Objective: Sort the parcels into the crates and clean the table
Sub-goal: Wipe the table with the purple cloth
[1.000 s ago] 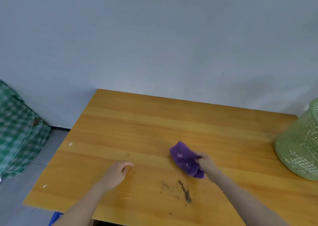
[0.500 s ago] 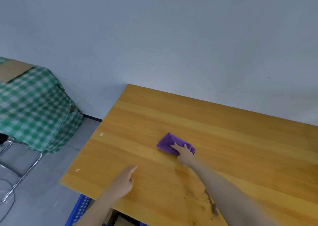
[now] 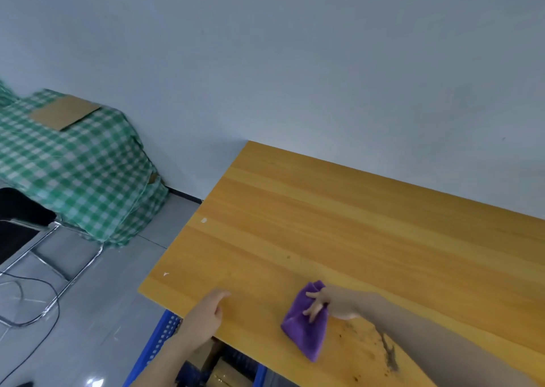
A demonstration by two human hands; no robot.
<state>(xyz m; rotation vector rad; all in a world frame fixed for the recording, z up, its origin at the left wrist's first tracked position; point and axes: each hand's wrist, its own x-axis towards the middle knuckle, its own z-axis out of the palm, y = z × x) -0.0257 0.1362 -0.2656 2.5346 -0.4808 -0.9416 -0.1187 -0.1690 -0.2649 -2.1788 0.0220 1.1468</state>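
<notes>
A purple cloth (image 3: 303, 330) lies on the wooden table (image 3: 339, 224) near its front edge. My right hand (image 3: 333, 302) presses on the cloth's upper part with fingers spread and straight. My left hand (image 3: 206, 313) rests on the table's front left edge, fingers relaxed, holding nothing. A dark smear of dirt (image 3: 386, 348) and scattered specks mark the table just right of the cloth, partly under my right forearm. Below the table edge a blue crate (image 3: 159, 339) shows, with brown parcels (image 3: 218, 369) inside.
A heap covered in green checked fabric (image 3: 73, 165) with a cardboard piece (image 3: 63, 112) on top stands on the floor at left. A metal chair frame (image 3: 53, 257) and black cables lie on the grey floor. A plain wall backs the table.
The view has swung left. My right hand has dragged the cloth back toward the table's front edge, near the dirt smear. My left hand has stayed by the front left edge.
</notes>
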